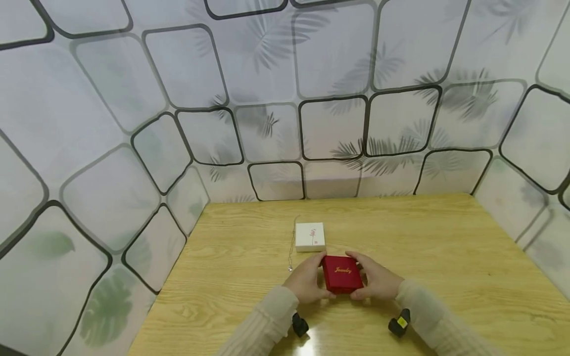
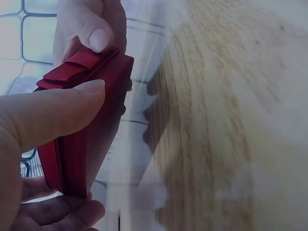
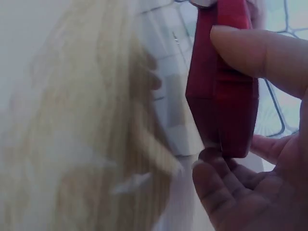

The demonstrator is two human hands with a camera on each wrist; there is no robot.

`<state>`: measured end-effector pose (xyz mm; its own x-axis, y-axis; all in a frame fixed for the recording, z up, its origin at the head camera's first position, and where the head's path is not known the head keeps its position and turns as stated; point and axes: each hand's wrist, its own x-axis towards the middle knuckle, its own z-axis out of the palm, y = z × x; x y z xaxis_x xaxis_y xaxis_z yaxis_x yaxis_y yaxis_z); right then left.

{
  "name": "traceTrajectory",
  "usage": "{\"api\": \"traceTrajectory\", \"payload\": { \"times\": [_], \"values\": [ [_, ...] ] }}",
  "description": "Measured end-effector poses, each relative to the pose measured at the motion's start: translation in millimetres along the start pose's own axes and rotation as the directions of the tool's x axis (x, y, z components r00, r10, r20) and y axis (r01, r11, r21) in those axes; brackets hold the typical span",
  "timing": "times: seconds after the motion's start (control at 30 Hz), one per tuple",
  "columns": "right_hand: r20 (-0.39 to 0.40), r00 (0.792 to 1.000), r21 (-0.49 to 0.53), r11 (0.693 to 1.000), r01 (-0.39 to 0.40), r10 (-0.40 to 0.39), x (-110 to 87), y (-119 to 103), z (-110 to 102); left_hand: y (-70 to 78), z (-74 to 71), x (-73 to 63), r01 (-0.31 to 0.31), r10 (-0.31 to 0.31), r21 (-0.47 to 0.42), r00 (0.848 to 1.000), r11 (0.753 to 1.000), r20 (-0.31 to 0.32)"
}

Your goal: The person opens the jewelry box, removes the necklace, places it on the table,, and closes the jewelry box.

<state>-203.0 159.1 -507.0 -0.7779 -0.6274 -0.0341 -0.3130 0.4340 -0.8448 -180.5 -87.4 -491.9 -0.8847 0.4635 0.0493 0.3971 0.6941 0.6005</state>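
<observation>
A red jewelry box [image 1: 343,275] with gold "Jewelry" lettering on its lid is held between both hands, near the middle of the table. My left hand [image 1: 307,280] grips its left side, thumb at the near edge and fingers toward the far edge. On the opposite side my right hand [image 1: 375,278] grips it the same way. The left wrist view shows the red box [image 2: 103,125] with its lid closed and a bow-like band on one side. In the right wrist view the box [image 3: 207,82] appears raised off the tabletop.
Behind the red box lies a white box [image 1: 310,237] with pink print. A thin silver necklace [image 1: 291,247] with a small pendant stretches along its left side. The wooden table [image 1: 445,247] meets patterned walls at the back and sides.
</observation>
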Motion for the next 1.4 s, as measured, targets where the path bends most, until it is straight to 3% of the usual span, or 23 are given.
{"api": "traceTrajectory", "payload": {
  "times": [0.17,0.27,0.67,0.87,1.4],
  "values": [
    [-0.024,1.0,-0.227,0.974,0.002,-0.008,2.7,-3,11,-4.7,1.3,-2.1,-0.004,0.004,-0.003,1.0,1.0,0.029],
    [-0.025,0.999,-0.304,0.952,0.021,-0.03,4.1,-6,16,-6.1,1.2,-4.1,-0.014,0.014,-0.003,0.999,1.0,0.05],
    [-0.017,1.0,-0.334,0.942,0.004,-0.01,4.7,-16,20,-15.8,2.7,-8.3,-0.032,0.031,0.01,0.994,0.999,0.106],
    [-0.017,1.0,-0.35,0.937,0.008,-0.014,5.3,-17,21,-18.2,6.2,-8.8,-0.036,0.038,-0.02,0.994,0.999,0.105],
    [-0.035,0.999,-0.414,0.91,-0.005,-0.011,9.4,-20,22,-19.9,5.5,-9.6,-0.113,0.111,0.02,0.989,0.993,0.093]
  ]
}}
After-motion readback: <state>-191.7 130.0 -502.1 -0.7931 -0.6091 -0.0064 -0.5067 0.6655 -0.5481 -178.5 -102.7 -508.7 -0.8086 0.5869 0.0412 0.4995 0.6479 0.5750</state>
